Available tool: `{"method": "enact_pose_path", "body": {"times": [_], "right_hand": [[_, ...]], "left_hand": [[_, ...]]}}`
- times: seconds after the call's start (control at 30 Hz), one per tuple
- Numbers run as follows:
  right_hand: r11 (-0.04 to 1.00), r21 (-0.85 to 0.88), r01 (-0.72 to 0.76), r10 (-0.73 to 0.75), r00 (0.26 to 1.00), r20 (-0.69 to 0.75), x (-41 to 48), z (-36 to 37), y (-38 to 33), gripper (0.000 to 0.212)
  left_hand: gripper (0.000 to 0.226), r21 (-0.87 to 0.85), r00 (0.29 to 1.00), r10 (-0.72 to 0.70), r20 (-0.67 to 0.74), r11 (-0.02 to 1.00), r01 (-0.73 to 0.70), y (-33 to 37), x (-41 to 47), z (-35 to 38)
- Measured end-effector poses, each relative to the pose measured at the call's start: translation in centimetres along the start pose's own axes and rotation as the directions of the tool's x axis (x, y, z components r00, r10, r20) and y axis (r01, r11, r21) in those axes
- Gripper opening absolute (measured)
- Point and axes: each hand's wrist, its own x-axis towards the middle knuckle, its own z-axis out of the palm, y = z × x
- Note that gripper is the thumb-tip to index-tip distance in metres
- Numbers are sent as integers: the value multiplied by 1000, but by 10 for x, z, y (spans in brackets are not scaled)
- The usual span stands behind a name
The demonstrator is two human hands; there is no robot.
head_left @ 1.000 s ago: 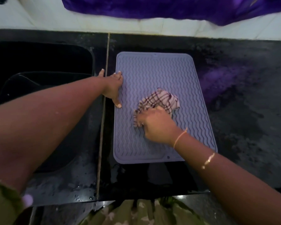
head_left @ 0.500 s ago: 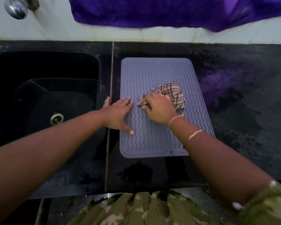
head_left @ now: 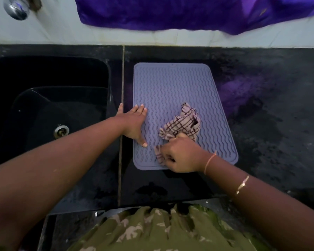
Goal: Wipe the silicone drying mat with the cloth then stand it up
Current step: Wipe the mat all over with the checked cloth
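Observation:
A grey silicone drying mat with wavy ridges lies flat on the black counter, just right of the sink. My left hand rests flat on the mat's left edge, fingers spread, pinning it down. A checked beige and brown cloth lies crumpled on the mat's lower middle. My right hand grips the cloth's near end at the mat's front edge.
A black sink with a metal drain lies to the left. A chrome tap shows at top left. Purple fabric hangs over the white tiled wall. The black counter stretches right.
My right hand has dragged the cloth from the mat's middle toward its front edge. The left hand stays pressed on the mat's left edge.

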Motion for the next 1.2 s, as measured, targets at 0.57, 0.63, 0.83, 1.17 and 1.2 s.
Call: {"method": "enact_pose_path", "body": {"times": [0.57, 0.63, 0.83, 1.17, 1.2], "right_hand": [[607, 380, -698, 791, 577, -205, 27, -8, 54, 84], [590, 405, -699, 807, 530, -261, 38, -17, 58, 79], [634, 520, -572, 737, 651, -183, 72, -49, 68, 68], [928, 226, -295, 350, 899, -263, 0, 7, 20, 37], [945, 176, -275, 312, 919, -241, -9, 11, 19, 45]], "left_hand": [[135, 30, 995, -86, 46, 996, 85, 13, -2, -6], [135, 37, 994, -93, 49, 995, 91, 14, -3, -7], [145, 136, 994, -107, 24, 985, 103, 23, -5, -19], [145, 186, 991, -132, 37, 975, 122, 30, -3, -26], [146, 175, 991, -130, 42, 977, 121, 30, -2, -25]]}}
